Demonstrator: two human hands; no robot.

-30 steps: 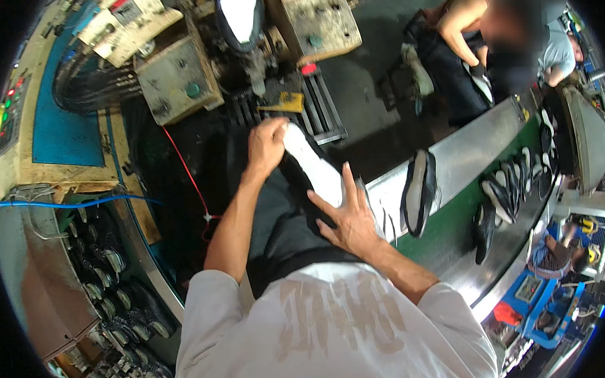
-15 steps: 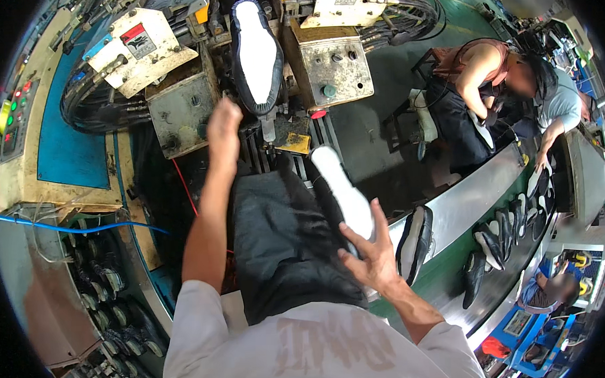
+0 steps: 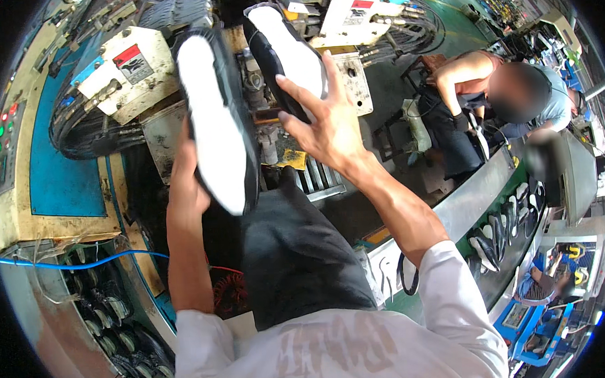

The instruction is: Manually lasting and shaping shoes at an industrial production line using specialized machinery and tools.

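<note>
My left hand (image 3: pixel 188 177) is wrapped round the side of a black shoe upper (image 3: pixel 216 142), whose white underside faces up. That shoe is held above my thigh, left of the machine's middle, slightly blurred. My right hand (image 3: pixel 327 124) grips a second black shoe upper (image 3: pixel 293 54) near its closer end, thumb and fingers on either side, white underside also up. This second shoe reaches over the middle of the machine, between its two cream guard plates (image 3: pixel 130 71). Whether it touches the machine's clamp (image 3: pixel 254 83) I cannot tell.
Hoses and metal boxes (image 3: pixel 162 138) flank the machine. At left stand a control panel (image 3: pixel 4 138) with lit buttons and a rack of dark shoes (image 3: pixel 112 315). A conveyor with several shoes (image 3: pixel 495 238) runs along my right. Beyond it a seated co-worker (image 3: pixel 470 80) handles a shoe.
The shoe that was in the machine is now in my left hand, out to the left and nearer me. My right hand has raised its shoe from beside my thigh to the machine.
</note>
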